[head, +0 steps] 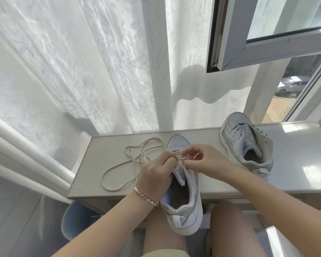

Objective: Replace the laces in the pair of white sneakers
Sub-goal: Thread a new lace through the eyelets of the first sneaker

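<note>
A white and grey sneaker [183, 204] lies toe-away across the front edge of the small table [107, 145], its heel over my lap. My left hand [156, 173] holds the sneaker's left side by the tongue, fingers curled at the eyelets. My right hand [206, 160] pinches the cream lace near the lowest eyelets. The loose part of the lace [119, 167] trails in loops on the table to the left. The second sneaker [248, 143] lies tilted at the table's back right; I see no lace in it.
A sheer white curtain [82, 71] hangs behind the table. An open window frame [248, 52] juts in at the upper right. A blue slipper [76, 219] lies on the floor at the left, and my knees sit under the table's front edge.
</note>
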`<action>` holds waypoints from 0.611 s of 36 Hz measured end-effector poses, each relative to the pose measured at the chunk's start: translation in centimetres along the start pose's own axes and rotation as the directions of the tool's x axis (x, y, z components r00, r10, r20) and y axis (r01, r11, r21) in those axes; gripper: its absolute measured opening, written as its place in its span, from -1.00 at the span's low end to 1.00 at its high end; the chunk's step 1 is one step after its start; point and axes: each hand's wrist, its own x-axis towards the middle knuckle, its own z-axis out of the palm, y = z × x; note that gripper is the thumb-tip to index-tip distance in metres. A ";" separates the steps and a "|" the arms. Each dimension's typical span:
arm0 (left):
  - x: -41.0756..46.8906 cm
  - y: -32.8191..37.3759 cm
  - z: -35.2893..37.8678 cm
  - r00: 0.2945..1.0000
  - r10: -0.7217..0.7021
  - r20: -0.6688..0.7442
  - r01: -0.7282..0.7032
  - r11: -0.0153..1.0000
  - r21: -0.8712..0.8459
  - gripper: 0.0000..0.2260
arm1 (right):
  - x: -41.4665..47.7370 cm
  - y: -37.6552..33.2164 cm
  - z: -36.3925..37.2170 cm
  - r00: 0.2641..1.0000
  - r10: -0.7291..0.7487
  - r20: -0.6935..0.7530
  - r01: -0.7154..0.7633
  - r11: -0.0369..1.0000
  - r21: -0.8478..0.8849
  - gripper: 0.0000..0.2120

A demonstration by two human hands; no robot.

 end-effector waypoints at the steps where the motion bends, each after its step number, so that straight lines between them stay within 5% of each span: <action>1: -0.1 -0.1 0.0 1.000 -0.010 -0.009 0.010 1.000 -0.012 -0.80 | 0.1 -0.2 0.0 1.000 0.012 0.002 -0.012 1.000 -0.009 -0.87; 17: -0.2 -0.2 0.4 0.997 -0.076 -0.032 0.072 0.992 -0.103 -0.83 | 2.3 -1.8 -2.0 0.936 0.176 0.305 -0.172 0.984 -0.041 -0.89; 22: 0.0 0.2 0.6 0.989 -0.148 -0.010 0.146 0.986 -0.085 -0.91 | 2.3 -1.5 -2.1 0.941 0.170 0.293 -0.169 0.985 -0.030 -0.86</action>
